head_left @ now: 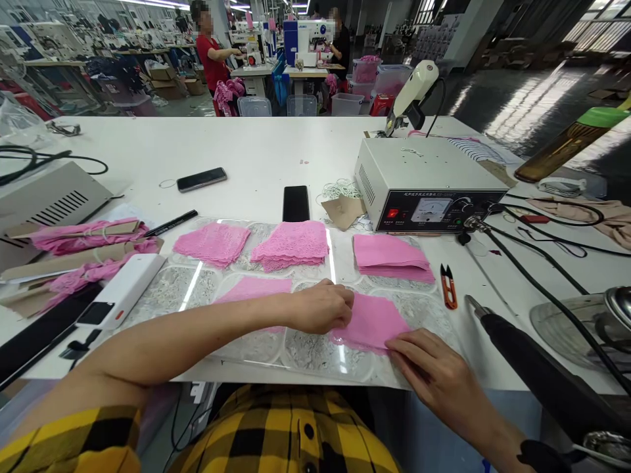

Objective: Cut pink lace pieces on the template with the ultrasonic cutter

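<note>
A pink fabric piece (372, 318) lies on the clear patterned mat in front of me. My left hand (323, 307) reaches across, its fingers curled closed at the left edge of this piece. At the lower right corner, my right hand (428, 358) pinches the fabric between thumb and fingers. Partly under my left forearm is another pink piece (259, 287). Behind them lie a stack of lace-edged pink pieces (290, 244), a second lacy stack (213, 244) to its left, and a smooth pink stack (392, 256) to the right.
Orange thread snips (448, 287) and a black-handled tool (532, 361) with a cable lie to the right. A control box (438, 205) stands behind. Two phones (296, 203), a black pen (172, 222), a white device (121, 292) and bundled pink strips (93, 235) are also on the table.
</note>
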Action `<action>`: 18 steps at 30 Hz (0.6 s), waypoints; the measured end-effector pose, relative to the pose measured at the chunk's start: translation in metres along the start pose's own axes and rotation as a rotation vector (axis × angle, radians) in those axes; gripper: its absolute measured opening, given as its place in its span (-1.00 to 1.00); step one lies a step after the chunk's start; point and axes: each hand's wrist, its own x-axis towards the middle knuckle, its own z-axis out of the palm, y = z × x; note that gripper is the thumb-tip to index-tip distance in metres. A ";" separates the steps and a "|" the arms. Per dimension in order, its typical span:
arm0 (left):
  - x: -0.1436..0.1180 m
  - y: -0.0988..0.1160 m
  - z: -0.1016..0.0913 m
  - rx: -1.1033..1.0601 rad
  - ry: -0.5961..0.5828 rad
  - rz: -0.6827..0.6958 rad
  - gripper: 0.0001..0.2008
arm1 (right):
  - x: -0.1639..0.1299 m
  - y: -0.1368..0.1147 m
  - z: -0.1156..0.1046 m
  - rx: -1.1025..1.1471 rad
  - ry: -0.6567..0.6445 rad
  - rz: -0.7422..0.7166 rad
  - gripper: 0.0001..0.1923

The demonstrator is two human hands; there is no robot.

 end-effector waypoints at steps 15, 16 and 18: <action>0.000 -0.001 -0.002 -0.016 -0.014 -0.009 -0.85 | -0.002 0.001 0.001 0.000 -0.043 0.042 -0.85; 0.000 -0.001 -0.001 -0.016 -0.013 -0.009 -0.85 | -0.002 0.001 0.001 0.000 -0.044 0.045 -0.86; 0.000 0.000 -0.001 -0.014 -0.008 -0.008 -0.84 | -0.002 0.002 0.002 0.006 -0.038 0.053 -0.86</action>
